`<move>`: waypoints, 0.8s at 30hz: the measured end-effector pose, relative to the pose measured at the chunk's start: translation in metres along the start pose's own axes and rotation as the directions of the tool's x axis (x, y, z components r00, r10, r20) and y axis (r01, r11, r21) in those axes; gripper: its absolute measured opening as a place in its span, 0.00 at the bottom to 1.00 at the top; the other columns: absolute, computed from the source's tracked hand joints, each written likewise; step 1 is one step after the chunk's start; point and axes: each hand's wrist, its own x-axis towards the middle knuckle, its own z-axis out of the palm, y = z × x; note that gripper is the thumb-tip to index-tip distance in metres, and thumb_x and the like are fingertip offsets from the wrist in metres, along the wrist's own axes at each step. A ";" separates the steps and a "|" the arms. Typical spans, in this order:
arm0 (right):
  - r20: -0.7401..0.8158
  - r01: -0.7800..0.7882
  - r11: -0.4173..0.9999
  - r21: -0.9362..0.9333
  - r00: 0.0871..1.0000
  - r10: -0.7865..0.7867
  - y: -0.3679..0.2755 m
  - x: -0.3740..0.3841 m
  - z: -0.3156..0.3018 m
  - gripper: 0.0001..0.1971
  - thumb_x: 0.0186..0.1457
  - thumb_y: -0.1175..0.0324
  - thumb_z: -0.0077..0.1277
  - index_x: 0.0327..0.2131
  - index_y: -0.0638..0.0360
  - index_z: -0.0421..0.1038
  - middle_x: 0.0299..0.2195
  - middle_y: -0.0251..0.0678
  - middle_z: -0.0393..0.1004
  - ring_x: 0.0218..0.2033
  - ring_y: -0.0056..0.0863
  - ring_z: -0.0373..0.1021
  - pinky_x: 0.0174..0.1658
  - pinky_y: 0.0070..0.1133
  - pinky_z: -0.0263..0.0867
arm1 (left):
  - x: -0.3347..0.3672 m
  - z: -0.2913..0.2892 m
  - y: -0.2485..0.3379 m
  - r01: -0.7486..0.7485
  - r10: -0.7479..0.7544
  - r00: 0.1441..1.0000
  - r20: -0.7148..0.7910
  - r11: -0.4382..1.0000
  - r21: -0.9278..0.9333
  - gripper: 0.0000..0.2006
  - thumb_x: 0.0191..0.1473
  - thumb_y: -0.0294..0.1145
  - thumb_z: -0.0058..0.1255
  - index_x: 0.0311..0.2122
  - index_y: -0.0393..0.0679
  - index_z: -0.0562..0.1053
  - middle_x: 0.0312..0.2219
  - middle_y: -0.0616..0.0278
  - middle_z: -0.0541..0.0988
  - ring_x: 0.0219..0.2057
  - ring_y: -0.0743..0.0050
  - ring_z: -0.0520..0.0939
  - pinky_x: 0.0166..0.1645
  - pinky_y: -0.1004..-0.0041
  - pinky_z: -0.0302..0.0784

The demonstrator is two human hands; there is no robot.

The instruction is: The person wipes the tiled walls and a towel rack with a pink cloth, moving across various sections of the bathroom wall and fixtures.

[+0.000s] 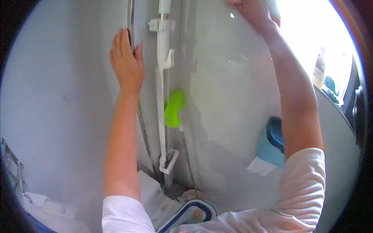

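Observation:
My left hand (127, 64) is raised at the wall beside a thin metal pole (131, 15). Its fingers are stretched upward with the thumb apart, and the pole runs behind it; whether they touch is hidden. At the top edge my right hand (254, 15) is lifted against the pale wall panel (229, 77), blurred and partly cut off. Its fingers look bent closed, and what they hold, if anything, cannot be made out. Between my arms a white pipe (160, 97) with brackets runs down the corner. Next to it is a bright green fuzzy head (174, 109) above a thin rod (187, 155).
A blue tissue holder (270, 145) with white paper hanging out is on the right wall. Bottles (320, 70) stand on the bright window ledge. Below lie a white-and-blue basin (210, 209), a white box (149, 188) and white cloth-like material (50, 209) at lower left.

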 end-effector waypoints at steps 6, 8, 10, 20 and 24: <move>0.039 0.243 0.947 -0.211 0.970 -0.240 -0.036 -0.006 0.051 0.20 0.45 0.72 0.55 0.45 0.56 0.67 0.49 0.38 0.68 0.54 0.43 0.62 0.61 0.33 0.53 | 0.015 -0.012 -0.023 -0.240 0.242 0.966 -0.088 0.970 0.035 0.26 0.55 0.30 0.50 0.58 0.35 0.60 0.54 0.41 0.67 0.56 0.39 0.67 0.60 0.54 0.62; 0.069 0.259 0.918 -0.301 0.966 -0.250 -0.035 -0.021 0.068 0.19 0.45 0.72 0.54 0.44 0.55 0.68 0.49 0.36 0.69 0.54 0.40 0.62 0.61 0.32 0.54 | 0.006 -0.013 -0.006 -0.140 0.141 0.987 -0.078 0.990 0.018 0.26 0.54 0.26 0.47 0.59 0.38 0.61 0.55 0.46 0.66 0.57 0.45 0.66 0.61 0.57 0.60; 0.135 0.303 0.918 -0.257 0.951 -0.277 -0.038 -0.028 0.075 0.18 0.44 0.72 0.53 0.43 0.54 0.68 0.48 0.35 0.69 0.55 0.39 0.61 0.60 0.32 0.54 | 0.000 -0.013 -0.001 -0.091 0.092 0.993 -0.067 0.996 0.018 0.26 0.54 0.24 0.46 0.59 0.40 0.61 0.56 0.49 0.66 0.58 0.48 0.65 0.61 0.57 0.59; 0.103 0.235 0.961 -0.146 0.970 -0.221 -0.122 -0.100 0.114 0.17 0.45 0.72 0.51 0.43 0.53 0.69 0.46 0.39 0.69 0.53 0.40 0.62 0.59 0.34 0.55 | -0.005 -0.019 -0.009 -0.065 0.066 0.998 -0.020 0.994 0.084 0.28 0.54 0.26 0.47 0.61 0.41 0.57 0.57 0.50 0.63 0.59 0.50 0.63 0.62 0.59 0.56; 0.243 0.114 0.947 -0.301 0.969 -0.039 -0.122 -0.185 0.152 0.15 0.51 0.67 0.51 0.45 0.51 0.73 0.51 0.31 0.71 0.55 0.34 0.63 0.61 0.31 0.55 | -0.003 -0.029 0.006 0.068 -0.076 0.992 0.103 0.994 0.083 0.29 0.56 0.28 0.44 0.63 0.41 0.54 0.60 0.51 0.60 0.61 0.51 0.61 0.64 0.59 0.54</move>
